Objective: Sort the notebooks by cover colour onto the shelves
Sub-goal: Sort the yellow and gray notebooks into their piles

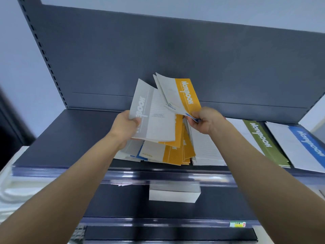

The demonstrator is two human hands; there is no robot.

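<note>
My left hand point(127, 126) grips a fanned bundle of notebooks above the top shelf point(70, 138); a grey-banded notebook point(151, 113) lies on top and several yellow-banded ones point(175, 150) fan out beneath it. My right hand point(204, 120) pinches the lower corner of a yellow-banded notebook point(182, 94), lifted and tilted away from the bundle. A green-banded stack point(263, 140) and a blue-banded stack point(306, 147) lie flat on the shelf at the right.
The shelf's dark back panel point(175, 59) rises close behind the notebooks. A white stack point(174, 193) sits on the shelf below. A slotted upright point(44, 55) runs along the left side. A pale surface point(10, 187) lies at the lower left.
</note>
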